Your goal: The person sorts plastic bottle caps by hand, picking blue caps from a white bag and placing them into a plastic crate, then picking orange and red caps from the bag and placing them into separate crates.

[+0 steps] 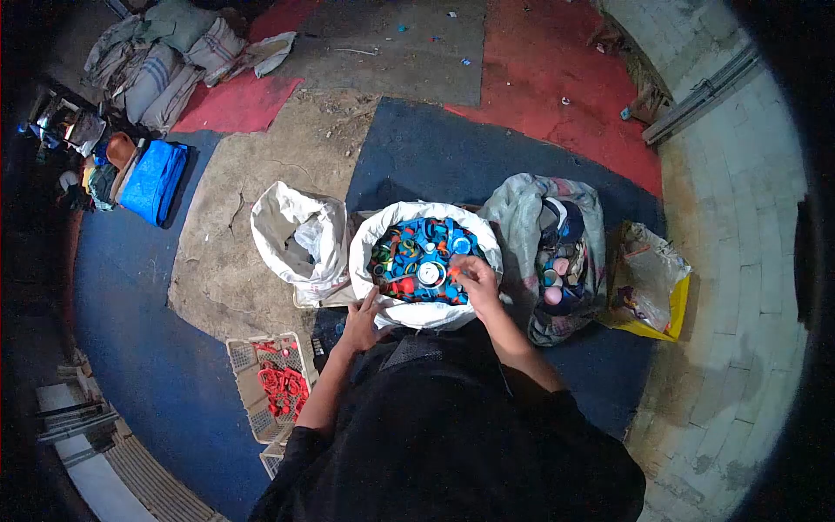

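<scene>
Position: the white sack [376, 228] stands open on the floor [217, 261] directly ahead of the seated person, filled to the rim with plastic bottle caps [417, 252], mostly blue. A slack white sack [300, 239] touches it on the left. A grey sack [522, 213] of mixed caps stands just beside it on the right, with a yellow bag [674, 304] beyond. A slatted crate [252, 409] holding red pieces [283, 387] lies near the person's left arm.

Hands: the left hand [361, 322] lies flat and spread against the near wall of the white sack, bracing it. The right hand [477, 280] is over the caps at the right of the opening, fingers drawn narrow on a small orange-red piece [454, 271]. Its exact kind is too small to tell.

Hazards, as judged from this position:
- The white sack is soft-walled and full. If the bracing hand lets go or pushes down on the rim, the wall may fold and caps may spill onto the floor
- The pinched piece is held at the fingertips only. A loose pinch may drop it back among the caps, where it is hard to find
- The sacks stand close together, so a piece released carelessly may land in the wrong one
</scene>
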